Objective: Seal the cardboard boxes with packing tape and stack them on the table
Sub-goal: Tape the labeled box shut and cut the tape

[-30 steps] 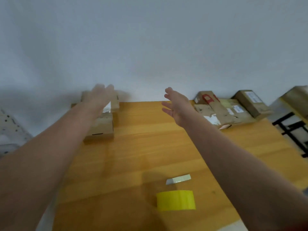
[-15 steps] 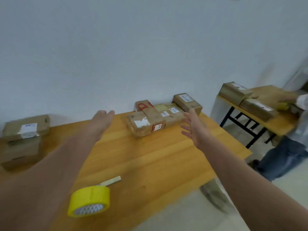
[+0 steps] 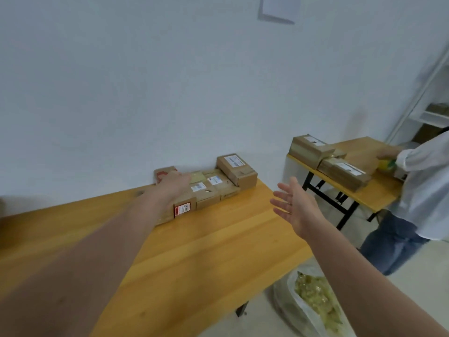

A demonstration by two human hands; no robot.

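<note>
Left grip [image 3: 173, 184]: fingers stretched out flat, holding nothing, over the left end of the box cluster; blur hides whether it touches or hovers
Right grip [image 3: 295, 206]: wide, fingers spread, palm turned toward the boxes, empty, in the air off the desk's right edge
Bag [image 3: 313, 295]: on the floor by the desk's near right corner, clear plastic, mouth open, holding crumpled yellow-green scraps; what they are is unclear
Desk [image 3: 194, 251]: wooden top, both arms reaching across it
Packing tape: not in view
Box cluster [image 3: 213, 190]: far right corner of the desk, against the wall; small cartons packed touching, long axis running near-left to far-right; flaps down, contents hidden
Top box [image 3: 237, 170]: at the cluster's far right end, sitting higher than the rest
Key relation: the cluster lies ahead, between the two grips; the left is nearer, the right well apart and likely must close in on the right end
Far desk [image 3: 359, 148]: more cartons [image 3: 345, 173], another person [image 3: 425, 190] beside it
</note>
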